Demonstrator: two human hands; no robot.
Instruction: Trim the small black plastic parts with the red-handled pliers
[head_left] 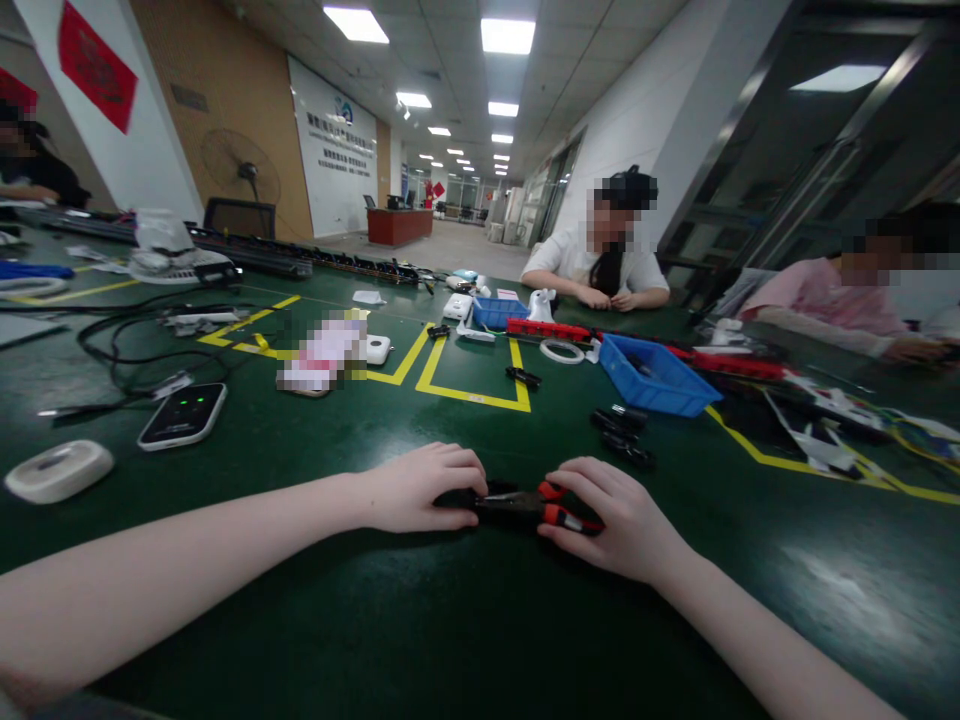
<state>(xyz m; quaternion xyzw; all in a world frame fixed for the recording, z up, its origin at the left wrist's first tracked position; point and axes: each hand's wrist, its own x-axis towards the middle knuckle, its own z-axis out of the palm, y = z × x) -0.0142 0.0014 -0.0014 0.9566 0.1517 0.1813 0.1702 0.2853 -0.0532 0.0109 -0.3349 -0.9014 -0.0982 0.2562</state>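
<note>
My right hand (619,515) is closed around the red-and-black handles of a pair of pliers (517,505). The jaws point left and reach the fingertips of my left hand (431,490). My left hand is closed on a small black part (456,497), mostly covered by the fingers; its kind and whether the jaws grip it are hard to see. Both hands are low over the green table (480,620). Several similar black parts (622,435) lie together beyond my right hand, and another black piece (523,377) lies farther off by the yellow tape.
A blue bin (656,375) stands at the right, and a smaller blue bin (500,312) farther back. On the left lie a phone (319,358), a white-edged device (184,415), a white oval object (60,470) and black cables (105,340). Co-workers sit across the table.
</note>
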